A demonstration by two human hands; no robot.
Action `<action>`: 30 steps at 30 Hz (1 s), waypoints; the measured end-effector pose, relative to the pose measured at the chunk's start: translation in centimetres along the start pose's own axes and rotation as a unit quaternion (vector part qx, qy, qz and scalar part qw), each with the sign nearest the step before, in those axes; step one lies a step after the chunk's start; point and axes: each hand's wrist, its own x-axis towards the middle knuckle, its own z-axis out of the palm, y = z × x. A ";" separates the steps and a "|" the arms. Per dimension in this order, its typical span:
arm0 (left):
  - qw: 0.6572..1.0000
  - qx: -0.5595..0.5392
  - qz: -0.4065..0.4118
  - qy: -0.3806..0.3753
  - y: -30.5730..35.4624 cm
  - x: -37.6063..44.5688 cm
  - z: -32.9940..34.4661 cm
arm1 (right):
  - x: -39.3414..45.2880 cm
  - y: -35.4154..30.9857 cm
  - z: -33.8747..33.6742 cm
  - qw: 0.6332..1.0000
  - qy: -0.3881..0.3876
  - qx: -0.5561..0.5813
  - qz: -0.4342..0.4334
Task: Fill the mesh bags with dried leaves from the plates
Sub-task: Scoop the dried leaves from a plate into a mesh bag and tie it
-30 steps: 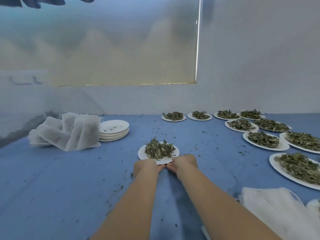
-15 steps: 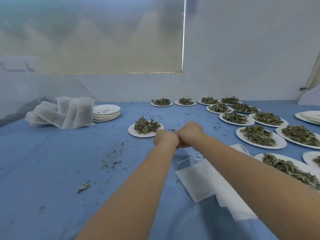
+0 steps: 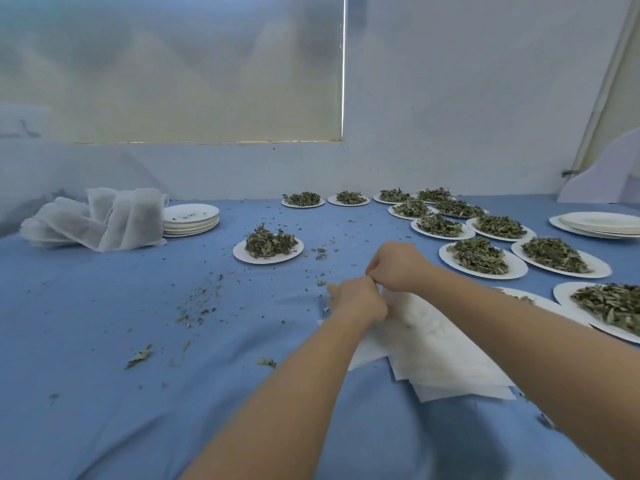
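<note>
From the head camera, both hands meet over the blue-covered worktop [image 3: 104, 341]. The left hand [image 3: 358, 301] has its fingers curled, knuckles up, on the upper edge of a flat stack of empty white mesh bags [image 3: 443, 362]; it seems to pinch the top bag's edge, though the fingertips are hidden. The right hand [image 3: 398, 266] is clenched too, its fingers meeting the left hand's just above that edge; what it pinches cannot be told.

Beyond the fingers and a little to their left stands a white paper plate [image 3: 268, 252] carrying a heap of dried leaves [image 3: 270, 241]. To the right of the fingers, more plates heaped with dried leaves [image 3: 479, 256] run in rows toward the wall; the nearest of them [image 3: 606, 306] lies beside the right forearm. Far right, a stack of plates [image 3: 599, 224] holds no visible leaves.

Far to the left of the fingers, a pile of filled mesh bags [image 3: 104, 221] slumps against the wall side, touching a stack of emptied plates [image 3: 191, 220] with only crumbs on the top one. Leaf crumbs [image 3: 197, 306] are scattered over the cloth to the left of the hands.
</note>
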 end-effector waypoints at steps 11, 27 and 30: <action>0.969 -0.219 -0.008 0.114 -3.8 -1.3 -11.5 | 1.4 -1.8 -2.0 0.948 0.076 0.304 -0.057; 0.898 -0.311 0.063 0.306 -7.5 2.3 -16.8 | 7.4 -8.9 -2.3 0.938 0.202 0.170 -0.225; 0.898 -0.276 0.071 0.334 -7.7 3.2 -16.9 | 8.3 -9.7 -1.6 0.937 0.269 0.095 -0.200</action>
